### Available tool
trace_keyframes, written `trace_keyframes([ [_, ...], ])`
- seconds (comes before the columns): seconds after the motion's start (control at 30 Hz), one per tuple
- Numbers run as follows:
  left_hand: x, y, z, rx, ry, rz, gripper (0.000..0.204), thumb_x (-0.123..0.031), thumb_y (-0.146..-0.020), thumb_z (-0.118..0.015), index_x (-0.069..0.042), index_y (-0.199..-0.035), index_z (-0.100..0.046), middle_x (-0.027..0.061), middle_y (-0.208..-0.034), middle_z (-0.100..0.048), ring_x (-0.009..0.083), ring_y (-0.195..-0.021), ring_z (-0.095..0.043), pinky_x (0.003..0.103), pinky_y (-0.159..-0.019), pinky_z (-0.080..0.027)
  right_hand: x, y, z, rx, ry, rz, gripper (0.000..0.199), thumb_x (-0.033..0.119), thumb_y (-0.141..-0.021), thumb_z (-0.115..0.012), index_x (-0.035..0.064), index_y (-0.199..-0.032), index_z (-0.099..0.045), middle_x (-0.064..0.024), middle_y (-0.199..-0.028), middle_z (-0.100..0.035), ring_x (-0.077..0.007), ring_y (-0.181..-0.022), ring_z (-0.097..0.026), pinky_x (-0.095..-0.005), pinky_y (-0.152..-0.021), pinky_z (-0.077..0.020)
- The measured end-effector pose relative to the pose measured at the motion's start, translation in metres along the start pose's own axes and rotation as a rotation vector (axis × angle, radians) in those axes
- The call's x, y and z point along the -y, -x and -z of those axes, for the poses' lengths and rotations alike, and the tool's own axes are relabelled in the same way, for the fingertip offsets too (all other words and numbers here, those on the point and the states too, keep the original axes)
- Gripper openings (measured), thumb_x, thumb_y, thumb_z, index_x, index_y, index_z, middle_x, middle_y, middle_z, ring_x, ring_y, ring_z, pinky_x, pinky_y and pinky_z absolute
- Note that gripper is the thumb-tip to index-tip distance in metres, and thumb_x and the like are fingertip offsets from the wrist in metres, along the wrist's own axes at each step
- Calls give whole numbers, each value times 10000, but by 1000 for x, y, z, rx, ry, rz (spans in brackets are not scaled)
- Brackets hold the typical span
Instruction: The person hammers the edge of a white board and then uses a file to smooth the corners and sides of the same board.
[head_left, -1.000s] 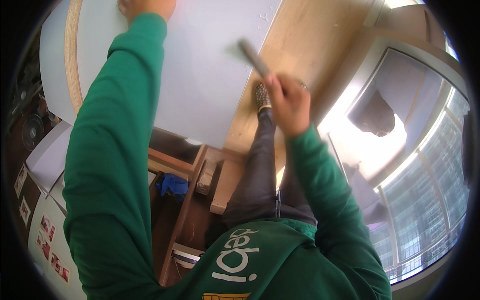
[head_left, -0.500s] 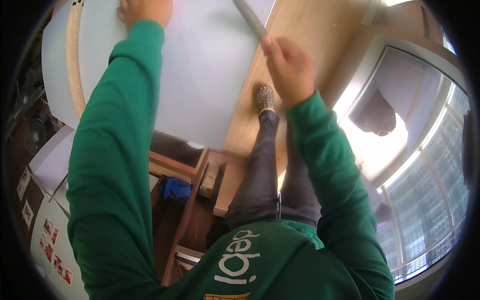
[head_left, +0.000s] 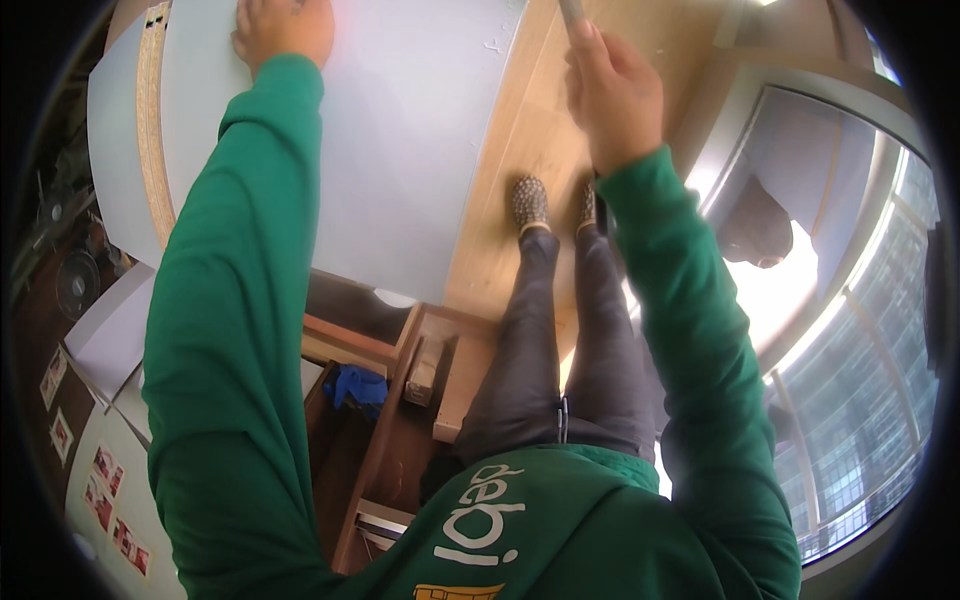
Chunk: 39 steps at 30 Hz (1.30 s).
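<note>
A large pale grey-white board (head_left: 400, 170) lies before me. My left hand (head_left: 288, 30) rests on its far left part, palm down with the fingers lying on the surface; the fingertips are cut off by the picture's upper rim. Past the board's right edge, my right hand (head_left: 622, 100) is raised, closed round a grey file (head_left: 573, 12). Only a short piece of the file shows above the thumb, and the rest is out of view. Small whitish curls (head_left: 495, 45) sit by the board's right edge.
A raw chipboard edge (head_left: 152, 130) runs along the left. Below the board is an opened wooden drawer unit (head_left: 375, 450) with a blue cloth (head_left: 357, 388) and a small wooden block (head_left: 425, 370). My shoes (head_left: 530, 203) stand on the wooden floor. A window (head_left: 850, 440) is at right.
My right hand has drawn away to the right and upward with the file, off the board's edge. My left hand stays on the board, shifted slightly in the picture.
</note>
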<state>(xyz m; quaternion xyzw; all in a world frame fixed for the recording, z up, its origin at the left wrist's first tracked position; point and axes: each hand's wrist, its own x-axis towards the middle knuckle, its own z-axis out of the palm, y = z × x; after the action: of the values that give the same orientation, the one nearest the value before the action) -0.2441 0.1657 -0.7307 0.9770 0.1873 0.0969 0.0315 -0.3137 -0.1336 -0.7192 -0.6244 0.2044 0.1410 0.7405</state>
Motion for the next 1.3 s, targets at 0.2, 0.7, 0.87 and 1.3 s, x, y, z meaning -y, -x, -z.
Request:
trace_keyframes([
  [0.2, 1, 15, 29, 163, 15, -635, 693, -378, -1000, -517, -44, -1572, -314, 210, -1636, -281, 366, -1531, -206, 504, -1243, -143, -24, 76, 59, -13, 281, -159, 400, 346, -1023, -624, 6, -813, -614, 17, -591, -491, -60, -497, -451, -246, -457, -345],
  [0.7, -18, 216, 99, 569, 144, -763, 767, -319, -981, -570, 26, -1582, -241, 234, -1647, -237, 391, -1539, -209, 540, -1246, -107, -53, 127, 119, -37, 315, -331, 373, 323, -1046, -595, 42, -801, -583, 35, -580, -479, -49, -494, -416, -236, -458, -313],
  [0.87, -80, 153, 64, 365, 153, -764, 763, -273, -976, -557, -4, -1599, -210, 186, -1663, -224, 352, -1547, -202, 541, -1244, -114, -50, 124, 121, -41, 263, -335, 361, 321, -1046, -597, 42, -818, -585, 35, -581, -476, -49, -495, -414, -231, -453, -313],
  [1.3, -221, -52, -26, 89, 96, -521, 759, -386, -1006, -462, -5, -1600, -182, 198, -1679, -152, 332, -1564, -110, 504, -1261, -81, -39, 121, 131, -99, 165, -286, 351, 339, -1058, -565, 46, -869, -603, 13, -619, -503, -54, -496, -418, -219, -447, -332],
])
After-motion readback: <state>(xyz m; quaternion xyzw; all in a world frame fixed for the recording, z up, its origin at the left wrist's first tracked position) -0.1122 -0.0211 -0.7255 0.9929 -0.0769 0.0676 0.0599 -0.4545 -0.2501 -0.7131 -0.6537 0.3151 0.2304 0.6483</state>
